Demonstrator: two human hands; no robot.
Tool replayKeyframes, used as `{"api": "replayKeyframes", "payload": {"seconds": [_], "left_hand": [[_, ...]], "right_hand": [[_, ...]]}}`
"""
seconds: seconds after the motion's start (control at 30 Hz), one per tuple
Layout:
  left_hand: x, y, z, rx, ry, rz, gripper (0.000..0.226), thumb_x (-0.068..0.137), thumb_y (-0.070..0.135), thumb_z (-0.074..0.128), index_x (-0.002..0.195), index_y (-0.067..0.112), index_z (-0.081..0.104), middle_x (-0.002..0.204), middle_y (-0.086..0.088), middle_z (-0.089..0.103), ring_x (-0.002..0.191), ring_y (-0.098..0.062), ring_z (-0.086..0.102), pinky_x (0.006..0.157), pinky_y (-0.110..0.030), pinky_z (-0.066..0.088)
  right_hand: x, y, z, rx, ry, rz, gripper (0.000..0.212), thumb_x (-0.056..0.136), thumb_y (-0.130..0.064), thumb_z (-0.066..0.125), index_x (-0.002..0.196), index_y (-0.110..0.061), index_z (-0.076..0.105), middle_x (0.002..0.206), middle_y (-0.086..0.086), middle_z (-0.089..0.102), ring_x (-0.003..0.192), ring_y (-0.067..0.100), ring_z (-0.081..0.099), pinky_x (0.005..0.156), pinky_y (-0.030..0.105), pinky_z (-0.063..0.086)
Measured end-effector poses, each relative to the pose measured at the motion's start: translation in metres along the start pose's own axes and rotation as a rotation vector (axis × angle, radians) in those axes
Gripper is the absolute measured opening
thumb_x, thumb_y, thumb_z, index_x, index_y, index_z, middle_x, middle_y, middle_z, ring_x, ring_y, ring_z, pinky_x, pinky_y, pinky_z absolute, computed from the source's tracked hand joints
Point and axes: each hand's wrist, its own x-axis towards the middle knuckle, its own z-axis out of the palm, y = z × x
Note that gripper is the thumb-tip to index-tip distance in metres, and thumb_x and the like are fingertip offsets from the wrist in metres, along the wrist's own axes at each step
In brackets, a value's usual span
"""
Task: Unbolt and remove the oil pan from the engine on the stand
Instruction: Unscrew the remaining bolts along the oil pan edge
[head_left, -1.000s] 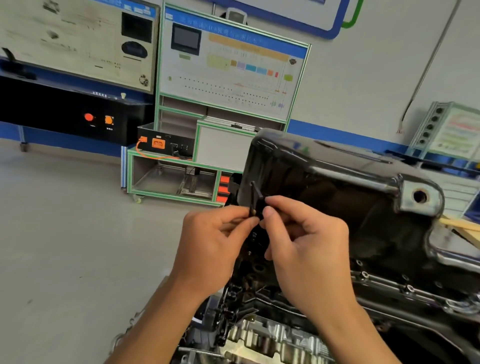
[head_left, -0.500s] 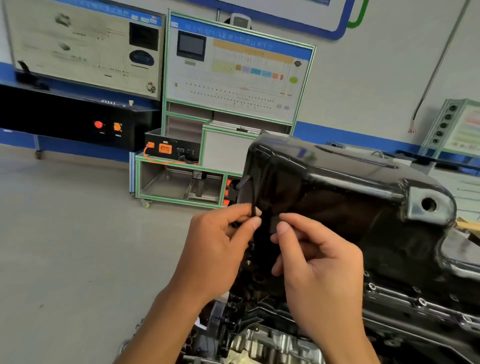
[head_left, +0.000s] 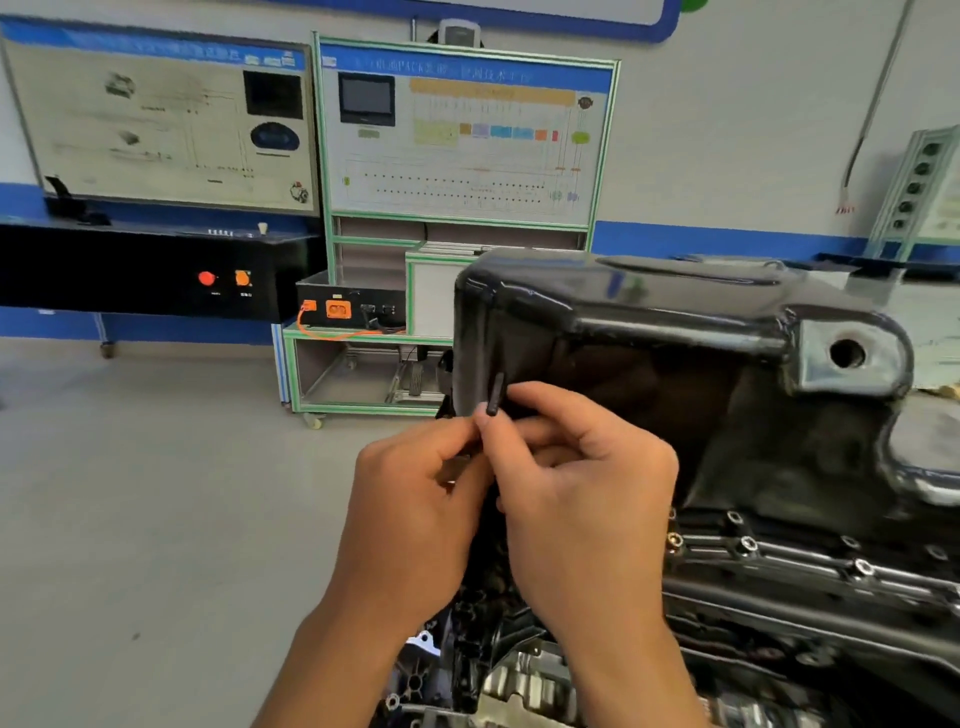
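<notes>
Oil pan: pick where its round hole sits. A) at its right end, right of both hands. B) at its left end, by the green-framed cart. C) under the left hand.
A: the round hole shows at the right end of the oil pan, well right of the left hand and right hand pinching a small dark bolt.

Close together, left hand (head_left: 415, 504) and right hand (head_left: 582, 499), fingertips (head_left: 485, 422) in a pinch.

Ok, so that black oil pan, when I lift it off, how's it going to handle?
The oil pan looks like formed metal with hard edges, so it is probably stiff, not floppy. Its deep, wide body suggests noticeable weight. The glossy, wet-looking surface may be slippery, so grip the rim firmly.
</notes>
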Motion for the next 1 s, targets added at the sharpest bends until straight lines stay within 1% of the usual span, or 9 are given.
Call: {"api": "replayKeyframes", "payload": {"seconds": [0.13, 0.23, 0.33, 0.43, 0.6, 0.67, 0.83, 0.93, 1.0], "left_hand": [[0.0, 0.003, 0.003, 0.049, 0.075, 0.03, 0.035, 0.088, 0.009, 0.073, 0.099, 0.041, 0.075, 0.078, 0.014, 0.075, 0.068, -0.011, 0.07, 0.055, -0.031, 0.055], [0.001, 0.007, 0.004, 0.048, 0.105, 0.038, 0.035, 0.084, 0.01, 0.074, 0.094, 0.044, 0.071, 0.078, 0.017, 0.074, 0.071, -0.004, 0.071, 0.059, -0.025, 0.056], [0.002, 0.005, 0.005, 0.046, 0.162, -0.004, 0.032, 0.08, 0.005, 0.078, 0.08, 0.036, 0.071, 0.072, 0.017, 0.072, 0.066, -0.002, 0.069, 0.055, -0.015, 0.051], [0.001, 0.001, 0.005, 0.002, 0.165, -0.056, 0.014, 0.08, 0.01, 0.079, 0.075, 0.021, 0.072, 0.068, 0.013, 0.071, 0.064, -0.009, 0.069, 0.054, -0.028, 0.055], [0.003, 0.006, 0.0, -0.181, 0.045, -0.055, 0.031, 0.089, 0.016, 0.068, 0.094, 0.046, 0.073, 0.088, 0.014, 0.074, 0.083, -0.007, 0.072, 0.072, -0.02, 0.058], [0.004, 0.005, -0.005, -0.216, -0.003, -0.054, 0.03, 0.09, 0.018, 0.064, 0.103, 0.044, 0.072, 0.094, 0.017, 0.076, 0.089, -0.005, 0.072, 0.079, -0.019, 0.057], [0.01, 0.0, -0.01, -0.165, -0.099, -0.022, 0.031, 0.093, 0.005, 0.066, 0.107, 0.032, 0.073, 0.095, 0.017, 0.076, 0.09, -0.001, 0.072, 0.079, -0.016, 0.055], [0.012, -0.002, -0.011, -0.209, -0.111, -0.052, 0.022, 0.091, 0.005, 0.067, 0.103, 0.021, 0.076, 0.089, 0.011, 0.078, 0.085, -0.004, 0.073, 0.076, -0.019, 0.057], [0.013, -0.003, -0.013, -0.208, -0.128, -0.041, 0.02, 0.09, 0.005, 0.068, 0.098, 0.021, 0.077, 0.085, 0.012, 0.077, 0.08, -0.004, 0.073, 0.071, -0.017, 0.056]], "right_hand": [[-0.002, 0.003, 0.009, 0.024, 0.092, -0.089, 0.024, 0.081, -0.016, 0.082, 0.097, -0.027, 0.068, 0.077, -0.013, 0.07, 0.058, 0.004, 0.065, 0.053, 0.02, 0.053], [-0.005, 0.007, 0.017, 0.051, 0.156, -0.088, 0.014, 0.08, -0.011, 0.083, 0.088, -0.021, 0.077, 0.071, -0.016, 0.069, 0.065, 0.0, 0.068, 0.061, 0.011, 0.052], [-0.009, 0.011, 0.021, 0.008, 0.156, -0.092, 0.007, 0.08, -0.009, 0.083, 0.082, -0.015, 0.08, 0.069, -0.008, 0.072, 0.063, 0.006, 0.068, 0.058, 0.021, 0.055], [-0.01, 0.013, 0.021, -0.055, 0.12, -0.095, 0.003, 0.083, -0.012, 0.08, 0.081, -0.014, 0.079, 0.064, -0.006, 0.069, 0.059, 0.01, 0.066, 0.055, 0.029, 0.054], [-0.008, 0.01, 0.016, -0.112, 0.08, -0.111, 0.012, 0.092, -0.015, 0.069, 0.08, -0.016, 0.067, 0.058, -0.002, 0.06, 0.053, 0.016, 0.058, 0.049, 0.039, 0.049], [-0.006, 0.008, 0.01, -0.148, -0.012, -0.104, 0.014, 0.095, -0.018, 0.064, 0.082, -0.014, 0.065, 0.061, -0.002, 0.061, 0.054, 0.016, 0.058, 0.05, 0.041, 0.048], [0.004, 0.001, -0.008, -0.184, -0.194, -0.056, 0.009, 0.094, -0.022, 0.066, 0.102, -0.025, 0.068, 0.086, -0.013, 0.07, 0.066, 0.007, 0.066, 0.061, 0.031, 0.052], [0.011, -0.002, -0.014, -0.187, -0.218, -0.059, 0.007, 0.09, -0.021, 0.073, 0.094, -0.021, 0.078, 0.065, -0.013, 0.066, 0.052, 0.004, 0.059, 0.054, 0.017, 0.049], [0.015, -0.004, -0.013, -0.163, -0.201, -0.066, 0.007, 0.087, -0.023, 0.077, 0.093, -0.022, 0.079, 0.057, -0.012, 0.064, 0.047, 0.005, 0.056, 0.052, 0.017, 0.05]]}}
